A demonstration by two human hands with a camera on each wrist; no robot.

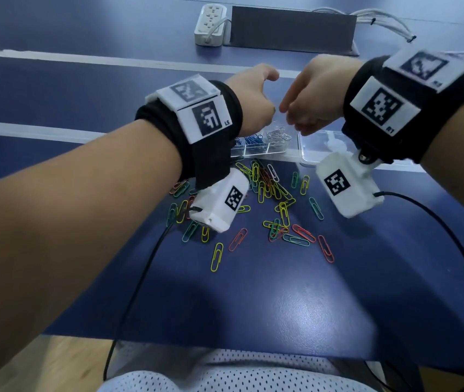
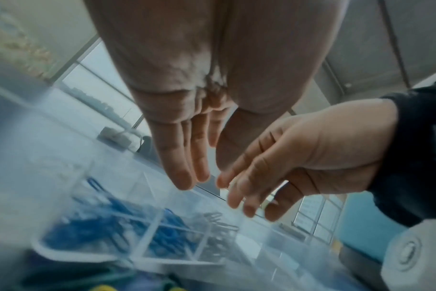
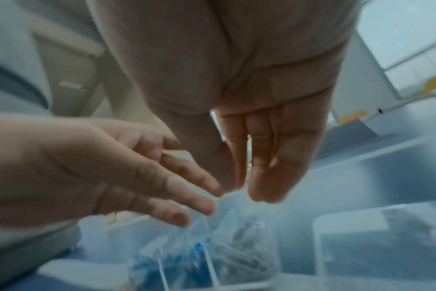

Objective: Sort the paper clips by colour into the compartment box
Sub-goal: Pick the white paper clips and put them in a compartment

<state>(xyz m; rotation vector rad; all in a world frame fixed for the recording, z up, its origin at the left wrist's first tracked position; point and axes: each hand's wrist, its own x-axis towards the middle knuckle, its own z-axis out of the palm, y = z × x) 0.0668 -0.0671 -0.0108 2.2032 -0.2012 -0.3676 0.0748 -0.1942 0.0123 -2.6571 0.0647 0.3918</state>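
Observation:
The clear compartment box [image 1: 254,154] lies past a loose pile of yellow, green, red and orange paper clips [image 1: 270,199] on the blue table. One compartment holds blue clips [image 1: 249,140]; the one to its right holds silver clips [image 1: 277,134]. Both hands hover close together just above the box. My left hand [image 2: 194,177] points its straight fingers down over the blue clips [image 2: 162,240] and silver clips [image 2: 219,232]. My right hand [image 3: 259,187] also has its fingers extended, almost touching the left hand [image 3: 187,196]. I see no clip in either hand; the wrist views are blurred.
A clear lid or tray [image 1: 321,148] lies right of the box. At the back stand a white power strip [image 1: 211,24], a dark grey block [image 1: 293,29] and white cables [image 1: 389,21]. Black wrist-camera cables [image 1: 140,278] run across the table's near edge.

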